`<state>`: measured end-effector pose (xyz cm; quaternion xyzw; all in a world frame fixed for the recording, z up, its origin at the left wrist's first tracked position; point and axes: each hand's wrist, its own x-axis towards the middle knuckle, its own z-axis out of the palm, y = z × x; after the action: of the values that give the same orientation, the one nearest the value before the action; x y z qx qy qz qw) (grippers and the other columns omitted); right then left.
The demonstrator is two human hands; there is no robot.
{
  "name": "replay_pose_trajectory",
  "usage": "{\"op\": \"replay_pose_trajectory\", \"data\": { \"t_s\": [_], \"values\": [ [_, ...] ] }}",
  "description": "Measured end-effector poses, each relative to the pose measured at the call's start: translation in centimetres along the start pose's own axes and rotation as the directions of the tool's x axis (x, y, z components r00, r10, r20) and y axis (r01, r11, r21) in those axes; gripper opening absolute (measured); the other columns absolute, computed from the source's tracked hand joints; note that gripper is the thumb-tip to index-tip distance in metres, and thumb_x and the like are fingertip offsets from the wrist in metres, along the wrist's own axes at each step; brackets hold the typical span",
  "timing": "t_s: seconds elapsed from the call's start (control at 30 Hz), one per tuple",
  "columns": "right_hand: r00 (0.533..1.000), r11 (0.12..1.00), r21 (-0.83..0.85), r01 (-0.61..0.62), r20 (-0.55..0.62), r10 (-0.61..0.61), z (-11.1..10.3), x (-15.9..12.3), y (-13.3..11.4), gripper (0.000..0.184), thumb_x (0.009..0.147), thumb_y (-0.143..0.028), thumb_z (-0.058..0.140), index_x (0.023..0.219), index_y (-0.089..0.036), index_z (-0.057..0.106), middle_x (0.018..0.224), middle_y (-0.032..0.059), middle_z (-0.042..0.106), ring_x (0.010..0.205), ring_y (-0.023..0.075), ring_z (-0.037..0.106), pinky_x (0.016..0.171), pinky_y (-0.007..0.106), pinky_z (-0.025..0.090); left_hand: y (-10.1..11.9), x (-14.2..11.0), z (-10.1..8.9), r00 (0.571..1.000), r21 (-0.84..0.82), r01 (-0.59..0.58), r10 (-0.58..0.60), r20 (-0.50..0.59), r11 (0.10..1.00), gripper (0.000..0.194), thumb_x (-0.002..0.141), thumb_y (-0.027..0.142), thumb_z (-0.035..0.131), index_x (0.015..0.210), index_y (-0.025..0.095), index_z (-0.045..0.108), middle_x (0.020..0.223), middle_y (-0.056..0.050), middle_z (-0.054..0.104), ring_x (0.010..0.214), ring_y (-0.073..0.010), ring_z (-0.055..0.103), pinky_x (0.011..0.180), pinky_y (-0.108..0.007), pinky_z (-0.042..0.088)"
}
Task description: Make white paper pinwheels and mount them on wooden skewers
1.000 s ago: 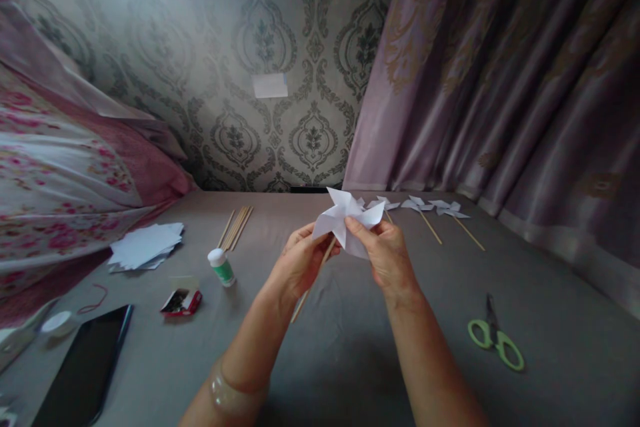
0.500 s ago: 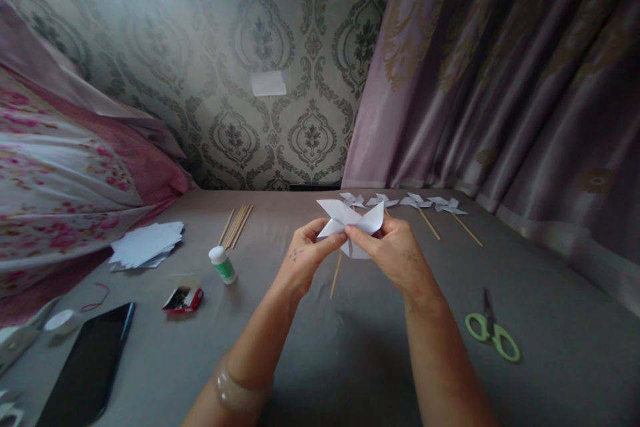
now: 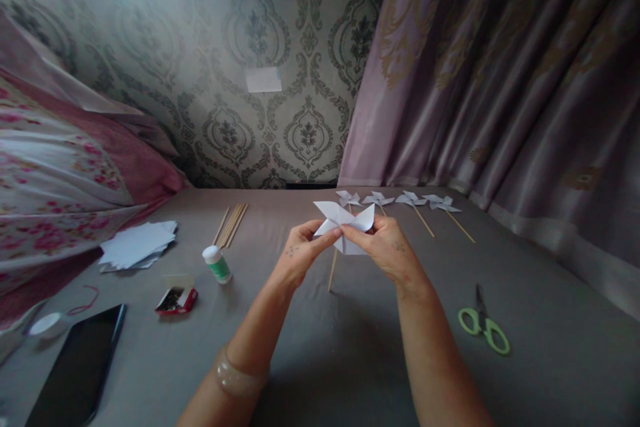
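Between my two hands is a white paper pinwheel [image 3: 357, 219], its blades spread and its centre under my thumbs. My left hand [image 3: 301, 248] is closed on its left side, the thumb pressed near the middle. From the right, my right hand [image 3: 387, 248] grips it the same way, thumb tip beside the other. A thin wooden stick [image 3: 333, 271] slants down below the paper toward the table; its upper end is hidden behind the pinwheel. Fingers behind the paper are mostly out of sight.
Several pinwheels on sticks [image 3: 411, 199] lie at the back right. Green-handled scissors [image 3: 483, 328] rest on the right. Leftward are wooden sticks [image 3: 233, 225], a glue stick [image 3: 217, 265], a small red box [image 3: 176, 300], paper sheets [image 3: 137, 245], a phone [image 3: 79, 368] and a white lid [image 3: 46, 325].
The whole scene has shifted slightly left as the head view turned. Both hands keep hold of the pinwheel, with little change in their grip.
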<state>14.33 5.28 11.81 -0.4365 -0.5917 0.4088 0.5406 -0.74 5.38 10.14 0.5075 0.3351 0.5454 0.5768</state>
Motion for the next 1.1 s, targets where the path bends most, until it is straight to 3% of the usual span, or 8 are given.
{"op": "replay_pose_trajectory", "data": {
  "t_s": [0.43,0.7,1.1],
  "values": [
    [1.0,1.0,0.008,-0.008,0.017,0.008,0.0,0.1,-0.1,0.028,0.066,-0.039,0.077,0.081,-0.016,0.074,0.081,0.0065,0.074,0.074,0.0213,0.068,0.066,0.031,0.052,-0.5,0.2,-0.3,0.998,0.053,-0.053,0.055,-0.04,0.997,0.031,0.064,0.037,0.08,0.085,0.014,0.076,0.078,-0.006,0.074,0.072,-0.0166,0.063,0.072,-0.027,0.047],
    [0.996,0.993,-0.08,0.091,0.021,-0.09,-0.7,0.0,0.1,0.023,0.069,-0.036,0.075,0.082,-0.017,0.073,0.077,0.0037,0.072,0.069,0.0183,0.065,0.064,0.029,0.051,-0.7,0.1,0.0,0.992,0.18,-0.125,0.128,0.0,0.976,0.03,0.07,0.039,0.075,0.087,0.014,0.076,0.081,-0.006,0.072,0.076,-0.0187,0.062,0.072,-0.028,0.047],
    [0.991,0.985,-0.116,0.125,-0.037,-0.13,-0.3,-0.2,-0.3,0.016,0.069,-0.031,0.074,0.079,-0.018,0.073,0.076,0.0034,0.073,0.07,0.0192,0.065,0.063,0.029,0.051,-1.8,0.4,0.2,0.986,0.14,-0.16,0.164,-0.022,0.977,0.027,0.072,0.039,0.074,0.086,0.015,0.074,0.079,-0.003,0.069,0.075,-0.0161,0.06,0.072,-0.025,0.046]
  ]
}}
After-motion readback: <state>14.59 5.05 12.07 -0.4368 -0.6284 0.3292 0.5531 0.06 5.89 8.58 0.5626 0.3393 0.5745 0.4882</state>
